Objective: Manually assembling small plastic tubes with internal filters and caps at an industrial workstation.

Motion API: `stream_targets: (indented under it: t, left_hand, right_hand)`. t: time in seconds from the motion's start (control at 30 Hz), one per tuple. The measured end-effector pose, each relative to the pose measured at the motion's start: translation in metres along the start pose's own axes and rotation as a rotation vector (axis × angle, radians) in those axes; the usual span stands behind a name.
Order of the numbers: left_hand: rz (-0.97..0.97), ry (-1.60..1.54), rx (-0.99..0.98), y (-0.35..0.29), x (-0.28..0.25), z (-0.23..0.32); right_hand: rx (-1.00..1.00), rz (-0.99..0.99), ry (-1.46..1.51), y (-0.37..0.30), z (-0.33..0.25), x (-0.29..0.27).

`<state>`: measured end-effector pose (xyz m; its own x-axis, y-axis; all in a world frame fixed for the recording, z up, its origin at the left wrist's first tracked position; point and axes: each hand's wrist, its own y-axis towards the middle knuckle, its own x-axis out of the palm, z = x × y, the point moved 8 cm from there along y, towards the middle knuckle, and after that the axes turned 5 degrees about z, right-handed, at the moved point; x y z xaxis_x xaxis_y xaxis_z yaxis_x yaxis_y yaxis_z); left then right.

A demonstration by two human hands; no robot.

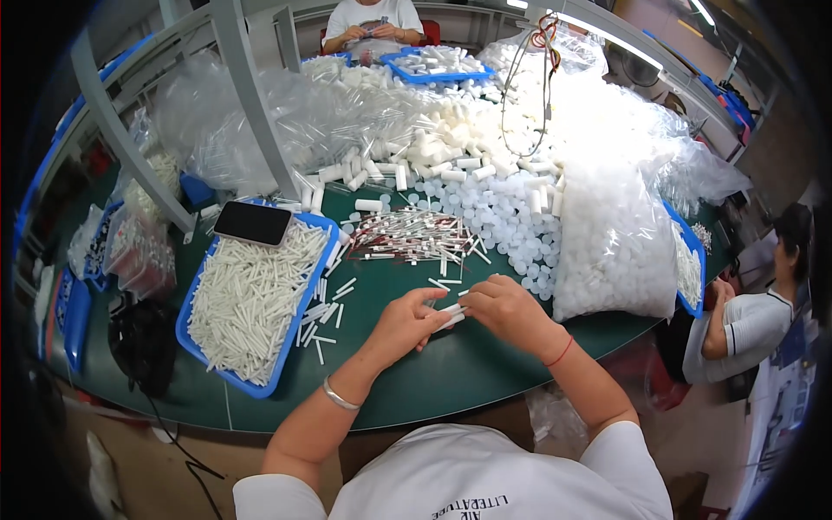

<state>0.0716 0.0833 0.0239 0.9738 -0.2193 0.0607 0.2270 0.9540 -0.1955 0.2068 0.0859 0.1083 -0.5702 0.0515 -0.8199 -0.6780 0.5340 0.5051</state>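
Observation:
Just above the green table, a white cylinder point(451, 317) lies between my two hands. My left hand point(406, 324) is closed around its near end, thumb and fingers pinching it. At the other end the fingers of my right hand point(504, 310) are bunched against the cylinder; what else they may hold is hidden. Beyond my hands is a pile of thin white sticks with dark red ends point(407, 236). To its right spread many translucent whitish round caps point(511, 227). Larger white cylinders point(368, 205) lie behind them.
A blue tray point(326, 260) of thin white sticks stands at left, a phone point(252, 224) on its far edge. A full clear bag point(614, 251) stands at right. Grey posts point(251, 95) rise at left; wires point(548, 95) hang ahead. One person sits across, another at right.

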Motion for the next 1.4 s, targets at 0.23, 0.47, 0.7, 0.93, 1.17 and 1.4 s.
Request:
stream_targets:
  t: [0.23,0.47,0.7,0.93,1.17,1.4]
  left_hand:
    - [0.005,0.005,-0.038,-0.004,0.0,0.001]
    - [-0.09,-0.088,-0.008,-0.003,0.005,-0.003]
    - [-0.058,0.103,0.183,0.004,0.007,-0.012]
    - [0.005,0.227,0.118,-0.006,0.002,0.007]
    - [-0.046,0.512,0.148,-0.009,0.014,0.004]
    - [-0.204,-0.062,-0.014,-0.012,0.022,0.006]
  right_hand:
    - [0.139,-0.169,0.221,-0.003,-0.015,0.015]
    - [0.196,-0.024,0.239,-0.007,0.005,0.0]
    - [0.319,0.142,0.417,-0.001,0.007,-0.006]
    - [0.187,0.052,0.32,-0.007,-0.001,-0.007]
    - [0.159,-0.084,0.365,-0.007,-0.025,0.023]
    - [0.398,0.063,0.862,-0.015,0.003,0.031]
